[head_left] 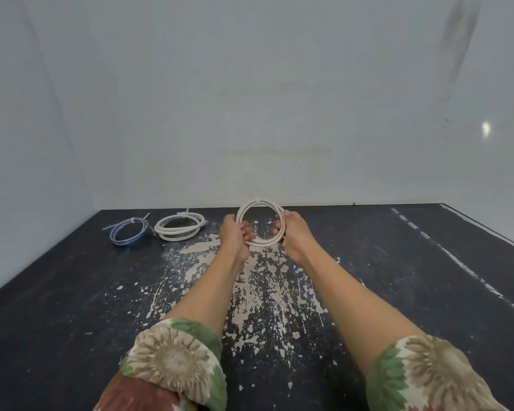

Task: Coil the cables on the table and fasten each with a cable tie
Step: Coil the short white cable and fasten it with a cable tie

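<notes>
A white cable coil [258, 203] stands tilted up near the table's far edge, with a white cable tie at its top. My left hand [234, 232] grips the coil's left side and my right hand [292, 231] grips its right side, fingers curled through the ring. To the left on the table lie a second white coil [179, 227] and a blue coil [128, 231], each with a white tie on its far side.
The dark table [72, 292] has worn, flaking pale patches down its middle. White walls close off the far and left sides. A white dashed strip [457, 262] runs along the table's right part.
</notes>
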A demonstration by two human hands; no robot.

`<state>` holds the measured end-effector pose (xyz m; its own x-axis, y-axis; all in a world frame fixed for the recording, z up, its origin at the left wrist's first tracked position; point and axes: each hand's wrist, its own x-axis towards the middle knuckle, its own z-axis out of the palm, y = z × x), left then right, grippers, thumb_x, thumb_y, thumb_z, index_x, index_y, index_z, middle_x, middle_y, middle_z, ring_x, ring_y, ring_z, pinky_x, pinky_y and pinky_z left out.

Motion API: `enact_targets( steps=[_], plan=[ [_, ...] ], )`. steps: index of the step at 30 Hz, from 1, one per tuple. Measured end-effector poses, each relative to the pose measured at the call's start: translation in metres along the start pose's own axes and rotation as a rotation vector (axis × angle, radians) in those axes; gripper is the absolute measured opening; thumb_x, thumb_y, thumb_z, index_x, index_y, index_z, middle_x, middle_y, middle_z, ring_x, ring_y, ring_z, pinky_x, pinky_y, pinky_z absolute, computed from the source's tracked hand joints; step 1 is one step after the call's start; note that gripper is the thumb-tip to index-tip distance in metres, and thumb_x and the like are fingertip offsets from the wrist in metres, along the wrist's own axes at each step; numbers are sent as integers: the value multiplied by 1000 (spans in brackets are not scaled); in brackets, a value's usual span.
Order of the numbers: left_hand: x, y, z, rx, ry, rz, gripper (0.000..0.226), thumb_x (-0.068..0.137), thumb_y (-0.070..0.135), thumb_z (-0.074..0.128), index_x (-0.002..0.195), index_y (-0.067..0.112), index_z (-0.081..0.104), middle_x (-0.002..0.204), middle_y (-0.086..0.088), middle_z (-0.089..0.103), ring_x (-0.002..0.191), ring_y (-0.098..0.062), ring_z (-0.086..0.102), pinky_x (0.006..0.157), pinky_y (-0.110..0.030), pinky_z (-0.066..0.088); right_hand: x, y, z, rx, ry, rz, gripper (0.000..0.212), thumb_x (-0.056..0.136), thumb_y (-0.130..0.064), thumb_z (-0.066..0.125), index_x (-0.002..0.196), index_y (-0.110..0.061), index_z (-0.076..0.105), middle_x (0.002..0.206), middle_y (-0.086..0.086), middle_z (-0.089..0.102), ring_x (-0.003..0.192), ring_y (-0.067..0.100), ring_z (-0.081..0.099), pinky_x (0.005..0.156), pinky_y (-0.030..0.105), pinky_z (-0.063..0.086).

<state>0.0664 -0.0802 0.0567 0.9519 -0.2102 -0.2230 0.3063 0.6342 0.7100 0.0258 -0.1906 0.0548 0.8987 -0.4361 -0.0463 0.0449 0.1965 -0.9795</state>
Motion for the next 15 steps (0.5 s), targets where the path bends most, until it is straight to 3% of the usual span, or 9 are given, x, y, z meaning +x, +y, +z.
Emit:
enact_targets(
  steps=[3,6,9,12,15],
  plan=[
    [17,7,-12,45,-33,-23,26,96,4,27,75,10,41,61,-2,35,45,-9,31,41,-19,30,19,8,-6,-277,33,-10,26,102,-21,32,103,-9,55,73,0,56,59,10,47,54,23,33],
    [40,7,-22,214,27,-4,21,101,7,34,102,0,53,72,-4,50,58,-10,43,54,-20,41,43,13,-4,-368,1,-12,23,102,-19,38,102,-9,58,76,4,66,58,12,54,52,21,41],
    [69,5,-33,451,121,72,23,100,15,43,120,12,55,86,0,63,64,-10,52,51,-23,43,68,20,5,-540,34,-71,18,99,-24,47,98,-13,62,79,5,69,59,16,59,63,30,49],
    [97,2,-43,619,251,211,25,98,18,49,119,13,62,90,-6,66,74,-17,60,63,-30,49,93,29,14,-601,57,-98,18,96,-20,53,93,-11,68,64,3,64,46,11,57,46,18,46],
    [120,1,-49,910,307,309,25,98,19,47,114,9,64,90,-6,69,82,-21,64,76,-32,50,116,39,24,-674,58,-85,22,96,-15,53,94,-3,71,75,12,68,52,13,59,41,13,44]
  ],
)
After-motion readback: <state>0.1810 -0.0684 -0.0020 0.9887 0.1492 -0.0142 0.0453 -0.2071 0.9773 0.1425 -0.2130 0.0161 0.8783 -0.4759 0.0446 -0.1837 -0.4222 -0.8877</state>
